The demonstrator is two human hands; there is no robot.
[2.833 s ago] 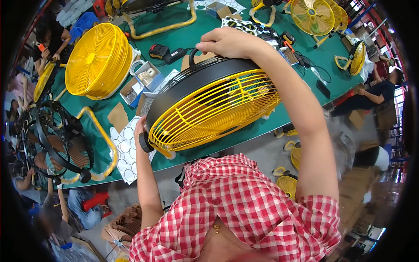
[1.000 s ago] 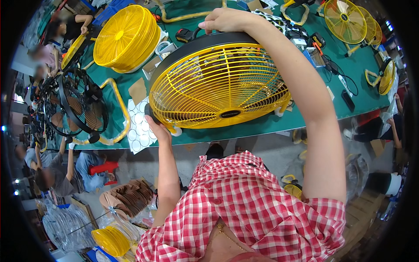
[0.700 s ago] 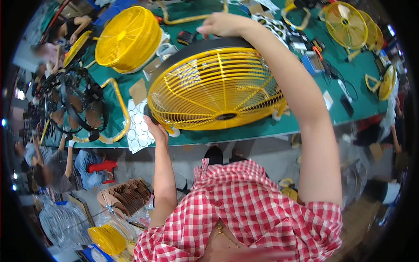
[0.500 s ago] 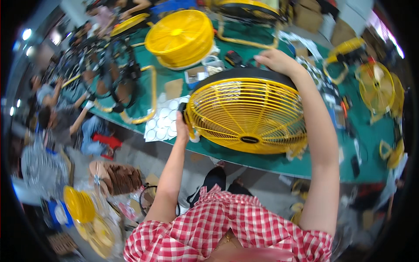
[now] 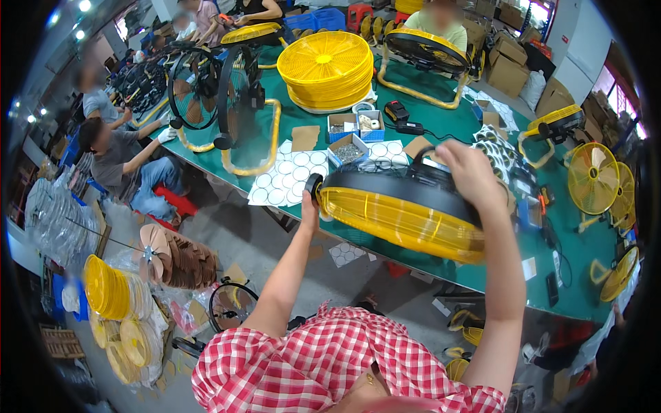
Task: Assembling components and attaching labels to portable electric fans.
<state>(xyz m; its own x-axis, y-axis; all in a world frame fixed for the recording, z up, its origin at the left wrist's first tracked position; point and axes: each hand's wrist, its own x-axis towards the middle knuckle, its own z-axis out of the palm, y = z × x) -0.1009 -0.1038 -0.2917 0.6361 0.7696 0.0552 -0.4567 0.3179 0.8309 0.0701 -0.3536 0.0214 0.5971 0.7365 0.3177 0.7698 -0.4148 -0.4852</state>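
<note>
Where the red-and-white checked shirt [image 5: 289, 361] fills the nearest ground, the wearer reaches forward with both bare hands to a yellow-and-black drum fan [image 5: 406, 189]. It is located at the near edge of the green table [image 5: 585, 230], tilted, with its yellow wire grille [image 5: 406, 224] facing the wearer and its black carry handle [image 5: 423, 155] uppermost.

The left grip [image 5: 310, 212] is against the black side knob [image 5: 314, 185]; its fingers are partly hidden, so how tightly it closes cannot be told. The right grip [image 5: 471, 172], blurred, is at the upper rim just beside the carry handle, fingers bent; firm hold or light contact cannot be determined. Whether the table bears the fan's weight is likewise unclear.

Step in hand, as judged: adjusting the fan's tilt, steadied at knob and rim. The next move would call for a secure left grip at the pivot and a firm right grip on rim or handle, lest the fan swing.

Beyond the fan lie a white sheet of printed circles [image 5: 288, 177], a blue-fronted box [image 5: 372, 135], a flat cardboard piece [image 5: 304, 138] and a black battery pack [image 5: 396, 111]. Farther back are a stack of yellow grilles [image 5: 325, 76] and another fan on a yellow tube stand [image 5: 237, 93]. A co-worker in a light green shirt [image 5: 441, 29] is behind the table's far side.
</note>
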